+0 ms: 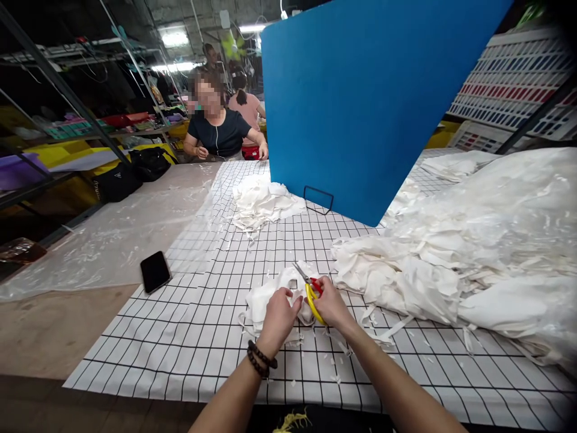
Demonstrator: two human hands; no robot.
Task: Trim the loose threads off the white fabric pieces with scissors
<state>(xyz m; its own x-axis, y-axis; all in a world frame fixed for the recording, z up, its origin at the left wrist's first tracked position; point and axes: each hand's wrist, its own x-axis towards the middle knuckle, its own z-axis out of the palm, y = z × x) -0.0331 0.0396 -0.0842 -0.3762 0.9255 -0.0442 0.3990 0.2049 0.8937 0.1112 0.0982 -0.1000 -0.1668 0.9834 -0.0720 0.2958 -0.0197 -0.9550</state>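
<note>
1. The left hand (279, 314) presses down on a small white cloth piece (270, 297), fingers curled over it. It wears a dark bead bracelet (260, 359) at the wrist.
2. The right hand (330, 302) is closed around the yellow handles of the scissors (309, 290). The blades point up and to the left, over the cloth piece.
3. The cloth piece lies on the table (189, 349), on a white sheet with black squares, just in front of the person.
4. A big pile of white cloth (473, 252) sits to the right, close to the right hand.
5. A smaller white heap (264, 201) lies farther back, beside a blue board (369, 102).
6. A black phone (155, 271) lies to the left, well apart from the hands.
7. Another person (219, 129) sits at the far end of the table.
</note>
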